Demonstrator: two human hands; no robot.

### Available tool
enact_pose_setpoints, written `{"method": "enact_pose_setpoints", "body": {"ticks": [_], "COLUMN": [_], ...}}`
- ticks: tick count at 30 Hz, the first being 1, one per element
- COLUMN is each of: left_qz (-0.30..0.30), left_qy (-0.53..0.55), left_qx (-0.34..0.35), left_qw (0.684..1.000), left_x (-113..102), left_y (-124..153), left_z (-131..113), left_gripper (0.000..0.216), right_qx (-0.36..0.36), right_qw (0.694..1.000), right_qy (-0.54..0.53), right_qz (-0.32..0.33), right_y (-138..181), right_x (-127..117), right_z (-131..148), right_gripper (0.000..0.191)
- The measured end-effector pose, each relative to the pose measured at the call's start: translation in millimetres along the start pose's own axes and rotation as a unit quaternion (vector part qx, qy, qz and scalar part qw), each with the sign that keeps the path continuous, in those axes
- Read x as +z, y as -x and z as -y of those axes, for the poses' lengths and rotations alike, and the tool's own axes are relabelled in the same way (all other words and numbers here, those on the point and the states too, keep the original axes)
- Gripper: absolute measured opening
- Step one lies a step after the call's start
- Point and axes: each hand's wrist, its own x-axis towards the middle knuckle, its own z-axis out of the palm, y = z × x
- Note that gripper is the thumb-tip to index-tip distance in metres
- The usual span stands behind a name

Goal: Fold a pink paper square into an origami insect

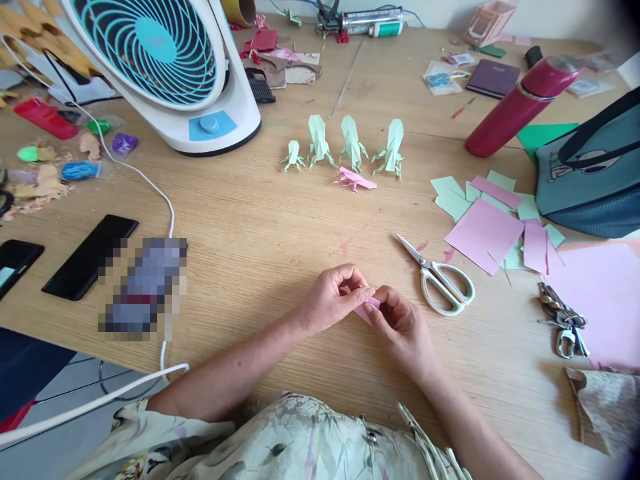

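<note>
Your L hand and R hand are close together, thumbs and fingers pinching a small pink paper between them, in front of you at the near side of the table. Prob. mid-fold: only a bit of it shows past your fingertips, so can't tell how many creases are in (your thumbs cover most of it). No legs or body shape visible on it yet, so I'd call that pc. unfinished.

Done, by the look of it: four pale green folded figures standing in a row at the back, plus one pink folded figure just in front of them. Unfolded stock on the R: pink square sheet w/ green pcs. around it. Scissors lie near your R hand, untouched.
</note>
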Motion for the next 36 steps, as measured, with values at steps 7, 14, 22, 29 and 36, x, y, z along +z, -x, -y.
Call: {"method": "enact_pose_setpoints", "body": {"ticks": [7, 14, 22, 29, 36], "left_qz": [-0.015, 0.018, 0.052, 0.055, 0.038], "left_qy": [-0.026, -0.001, -0.003, -0.032, -0.072], "left_qx": [0.040, 0.116, 0.115, 0.114, 0.142], "left_qw": [0.999, 0.993, 0.992, 0.991, 0.987], "left_x": [4, -5, -5, -8, -7], "left_y": [4, 5, 5, 6, 10], "left_z": [-2, -8, -10, -9, -10], "left_gripper": [0.023, 0.020, 0.016, 0.014, 0.016], "right_qx": [0.005, 0.023, 0.034, 0.024, 0.015], "right_qw": [0.999, 0.991, 0.990, 0.992, 0.994], "right_qy": [-0.034, -0.132, -0.132, -0.099, -0.079], "right_qz": [-0.014, -0.002, 0.046, 0.081, 0.070], "right_y": [2, 1, 0, 0, 0], "right_x": [4, 0, -7, -13, -10], "right_z": [-4, -3, -3, -1, 1], "right_gripper": [0.022, 0.025, 0.032, 0.033, 0.032]}}
